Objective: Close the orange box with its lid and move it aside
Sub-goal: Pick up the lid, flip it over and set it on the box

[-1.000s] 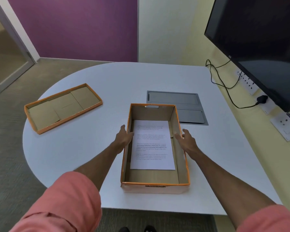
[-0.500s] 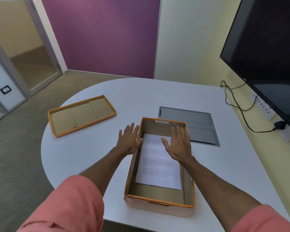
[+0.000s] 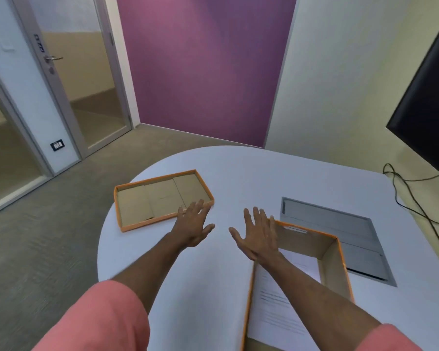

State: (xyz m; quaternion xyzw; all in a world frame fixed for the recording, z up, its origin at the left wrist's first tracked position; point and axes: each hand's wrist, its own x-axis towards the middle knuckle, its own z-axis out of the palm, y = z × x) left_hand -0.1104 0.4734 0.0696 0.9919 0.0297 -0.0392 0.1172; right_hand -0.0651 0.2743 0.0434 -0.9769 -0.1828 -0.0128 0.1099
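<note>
— Two hands out, both empty. Left hand (image 3: 193,226) flat, fingers spread, tips over the near right corner of the lid (image 3: 162,198); can't tell if it touches. Right hand (image 3: 257,234) same, fingers apart, over the far left corner of the orange box (image 3: 340,269).

— Where's the box?

— Near right on the white worktop (image 3: 251,173), uncovered, printed sheet of paper (image 3: 276,312) lying inside, right forearm crossing over it. Cut-out handle slot shows in the far wall.

— And the lid?

— Far left on the worktop, upside down, brown cardboard inside facing up, orange rim. Well apart from the box.

— Anything else?

— Grey cable hatch (image 3: 340,234) set into the worktop just behind the box, black cable (image 3: 416,201) at the right edge, dark screen (image 3: 431,117) on the wall. Pink sleeves (image 3: 99,317) low in view.
</note>
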